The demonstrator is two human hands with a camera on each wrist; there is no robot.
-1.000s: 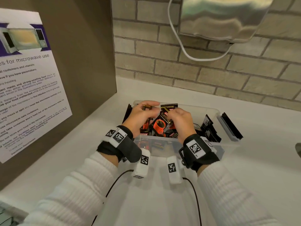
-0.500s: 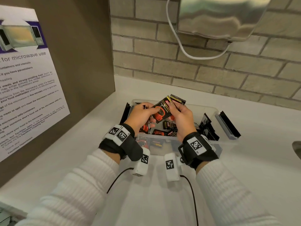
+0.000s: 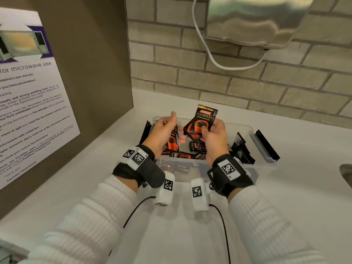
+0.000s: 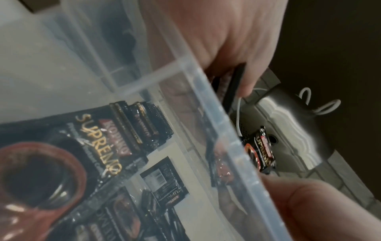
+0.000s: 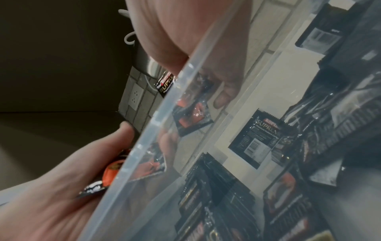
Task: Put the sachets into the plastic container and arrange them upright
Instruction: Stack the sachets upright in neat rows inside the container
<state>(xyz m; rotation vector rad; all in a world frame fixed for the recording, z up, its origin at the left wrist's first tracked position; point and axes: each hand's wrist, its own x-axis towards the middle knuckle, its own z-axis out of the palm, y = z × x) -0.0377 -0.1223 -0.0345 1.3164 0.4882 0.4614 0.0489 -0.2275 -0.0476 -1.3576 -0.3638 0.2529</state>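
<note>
Near the bin's (image 3: 245, 130) front wall, loose sachets (image 3: 197, 146) are strewn flat inside. Above them, a sachet (image 3: 202, 123) is pinched upright by the right hand (image 3: 215, 139), thumb on its face. At 9 o'clock, another sachet (image 3: 173, 140) is clasped by the left hand (image 3: 162, 132), thumb raised.

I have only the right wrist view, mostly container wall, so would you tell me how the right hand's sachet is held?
Observer: The right hand pinches the sachet upright above the plastic container, with the thumb across its printed front.
Operator: Thank you. Are any sachets standing yet?
Observer: Yes, a row of sachets stands on edge at the container's right end.
Operator: And the middle of the container?
Observer: There the loose sachets lie flat and jumbled, none upright.
</note>
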